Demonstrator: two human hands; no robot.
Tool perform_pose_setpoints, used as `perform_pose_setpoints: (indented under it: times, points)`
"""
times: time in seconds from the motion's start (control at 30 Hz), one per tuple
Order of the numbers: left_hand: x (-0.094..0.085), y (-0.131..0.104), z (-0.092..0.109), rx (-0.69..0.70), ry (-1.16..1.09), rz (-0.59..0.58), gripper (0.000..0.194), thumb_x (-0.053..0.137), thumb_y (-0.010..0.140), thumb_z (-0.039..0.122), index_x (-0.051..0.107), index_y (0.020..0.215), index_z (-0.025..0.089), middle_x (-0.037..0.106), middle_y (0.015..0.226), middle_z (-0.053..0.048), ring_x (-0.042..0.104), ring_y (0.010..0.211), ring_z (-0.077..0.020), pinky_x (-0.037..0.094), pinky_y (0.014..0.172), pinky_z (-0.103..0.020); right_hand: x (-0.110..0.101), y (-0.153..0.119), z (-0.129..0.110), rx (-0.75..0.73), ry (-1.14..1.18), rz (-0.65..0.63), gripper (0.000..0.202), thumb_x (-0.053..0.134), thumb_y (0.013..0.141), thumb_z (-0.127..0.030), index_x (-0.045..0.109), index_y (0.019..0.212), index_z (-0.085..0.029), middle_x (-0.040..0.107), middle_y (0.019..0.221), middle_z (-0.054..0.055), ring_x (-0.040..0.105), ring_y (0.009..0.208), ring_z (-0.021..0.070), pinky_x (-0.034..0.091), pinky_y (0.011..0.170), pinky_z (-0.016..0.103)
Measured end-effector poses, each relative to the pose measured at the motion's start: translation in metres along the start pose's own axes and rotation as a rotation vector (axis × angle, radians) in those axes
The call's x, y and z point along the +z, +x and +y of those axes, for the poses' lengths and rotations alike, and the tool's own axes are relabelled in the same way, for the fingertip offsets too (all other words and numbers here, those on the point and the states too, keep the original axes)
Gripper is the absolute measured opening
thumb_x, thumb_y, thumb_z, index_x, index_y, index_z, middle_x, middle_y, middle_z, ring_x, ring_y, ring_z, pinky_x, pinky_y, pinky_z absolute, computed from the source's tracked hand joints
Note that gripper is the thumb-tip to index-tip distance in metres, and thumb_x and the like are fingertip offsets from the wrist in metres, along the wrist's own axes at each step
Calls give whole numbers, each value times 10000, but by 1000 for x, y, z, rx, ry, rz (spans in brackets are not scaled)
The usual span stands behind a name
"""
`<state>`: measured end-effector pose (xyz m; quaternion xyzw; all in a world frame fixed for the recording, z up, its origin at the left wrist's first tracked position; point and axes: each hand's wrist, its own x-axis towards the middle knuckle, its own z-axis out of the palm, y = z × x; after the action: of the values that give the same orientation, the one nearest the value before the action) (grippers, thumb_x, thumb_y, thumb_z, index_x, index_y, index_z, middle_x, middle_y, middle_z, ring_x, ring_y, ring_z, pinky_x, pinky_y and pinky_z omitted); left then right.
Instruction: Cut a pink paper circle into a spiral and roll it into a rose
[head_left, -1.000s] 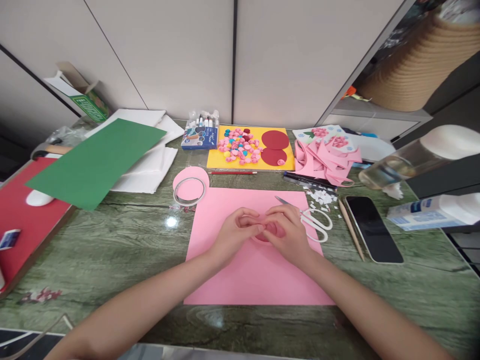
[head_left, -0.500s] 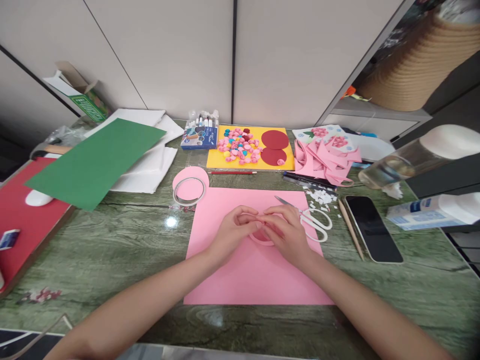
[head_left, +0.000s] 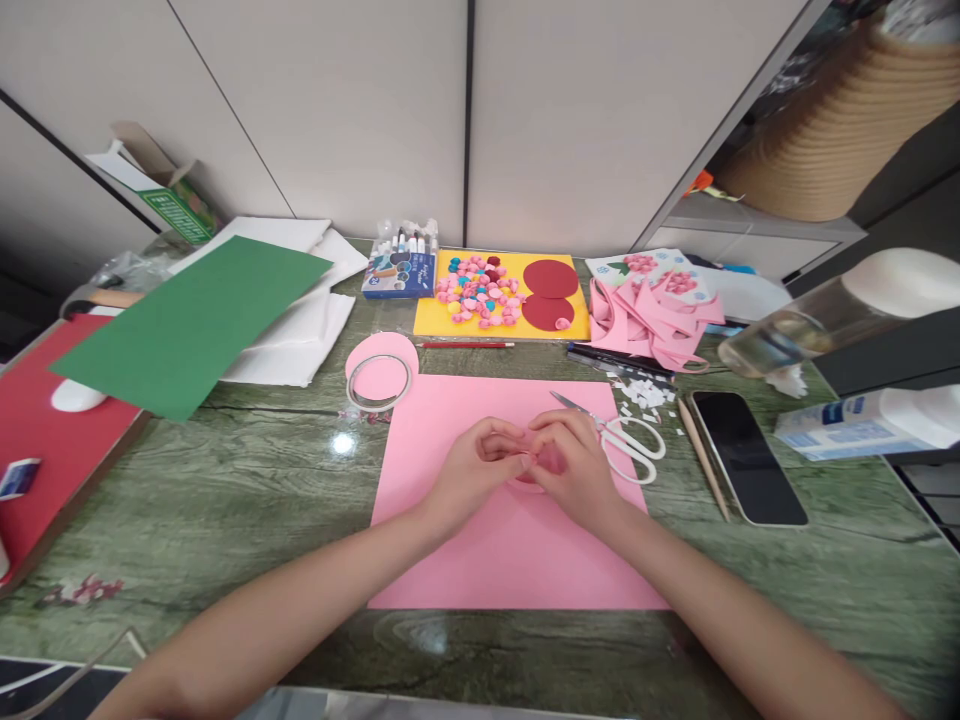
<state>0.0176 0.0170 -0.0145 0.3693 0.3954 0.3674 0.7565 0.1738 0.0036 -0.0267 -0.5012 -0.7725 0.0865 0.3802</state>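
Over a pink sheet of paper point(head_left: 450, 570), my left hand point(head_left: 474, 475) and my right hand point(head_left: 577, 475) meet fingertip to fingertip. Both are closed in a pinch on a thin pink paper strip point(head_left: 528, 488), whose curved part hangs below the fingers. Most of the strip is hidden by the fingers. White-handled scissors point(head_left: 634, 450) lie just right of my right hand, blades partly on the sheet. Left of the sheet's top corner, a roll of tape point(head_left: 350, 390) rests on pink paper circles point(head_left: 401, 347).
Rolled paper pieces point(head_left: 480, 295) and dark red circles point(head_left: 550, 279) lie on a yellow sheet point(head_left: 427, 320). Pink scraps point(head_left: 652, 320), white bits point(head_left: 645, 393), a phone point(head_left: 746, 455) and a bottle point(head_left: 810, 315) are right; green paper point(head_left: 195, 320) is left.
The fingers have shifted slightly on the pink paper strip; my right fingers curl closer around it. The rest of the table looks the same.
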Motion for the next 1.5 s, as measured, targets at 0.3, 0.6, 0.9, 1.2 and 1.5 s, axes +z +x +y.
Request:
perform_pose_setpoints:
  times: [0.3,0.6,0.9,1.2,1.5]
  points:
    - [-8,5,4,-2,-16,63,255,681,677,152,549,894,175,677,739,8,616,711,-115,412,701,-232,-1,-1,4,-4,44,-49,170,537,833,-171,613,965,-248,575,948,43,541,921,198,447,808,395]
    - [-6,5,4,3,31,37,235,663,694,160,538,893,170,662,776,-5,612,724,-119,431,704,-243,0,-4,3,-14,98,-74,255,489,855,-140,614,1030,-276,570,981,54,550,948,200,481,811,396]
    - [-2,2,-1,11,-5,13,232,695,674,166,554,858,153,630,776,-6,596,754,-114,456,702,-237,-1,-2,1,86,131,-33,45,612,776,-192,587,766,-229,565,908,38,564,881,195,491,768,370]
    - [-4,4,1,-10,-36,43,264,695,667,146,539,880,158,656,748,-6,615,708,-113,455,683,-234,-2,0,0,95,157,-56,58,617,780,-219,594,832,-229,569,906,38,562,880,193,496,768,366]
    - [-10,9,5,4,21,-33,210,641,692,118,546,875,157,659,743,-5,625,671,-121,453,684,-251,-1,-2,2,21,198,-145,287,487,867,-158,601,1094,-291,561,982,56,552,945,190,502,795,371]
